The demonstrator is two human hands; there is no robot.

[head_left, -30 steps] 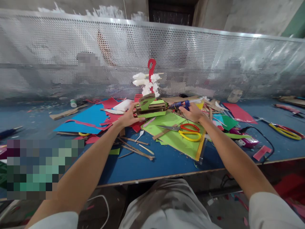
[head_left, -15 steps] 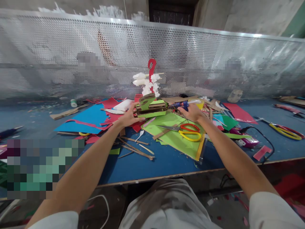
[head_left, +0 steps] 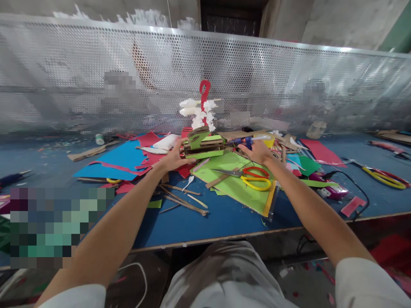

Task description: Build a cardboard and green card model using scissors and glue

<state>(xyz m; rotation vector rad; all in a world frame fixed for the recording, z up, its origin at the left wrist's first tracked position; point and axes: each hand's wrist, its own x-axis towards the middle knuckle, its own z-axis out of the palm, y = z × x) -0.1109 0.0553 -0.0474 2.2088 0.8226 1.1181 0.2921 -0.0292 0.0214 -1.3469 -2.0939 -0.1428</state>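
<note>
A small cardboard model (head_left: 203,144) with green paper panels stands in the middle of the blue table (head_left: 224,218). A red paper hook and white foam pieces (head_left: 201,109) rise behind it. My left hand (head_left: 173,157) presses against the model's left side, fingers curled on it. My right hand (head_left: 258,151) is closed round a blue glue gun (head_left: 245,140), whose nozzle points left toward the model. Both arms reach far forward.
Green paper sheets (head_left: 237,184) lie under red and yellow scissors (head_left: 256,177). Blue and red paper (head_left: 123,160), wooden sticks (head_left: 180,199), more scissors (head_left: 383,176) and a pink tool with a black cord (head_left: 330,188) litter the table. A perforated metal screen (head_left: 289,81) closes the far side.
My right hand has lifted the glue gun slightly and brought it a little nearer the model. My left hand has stayed on the model.
</note>
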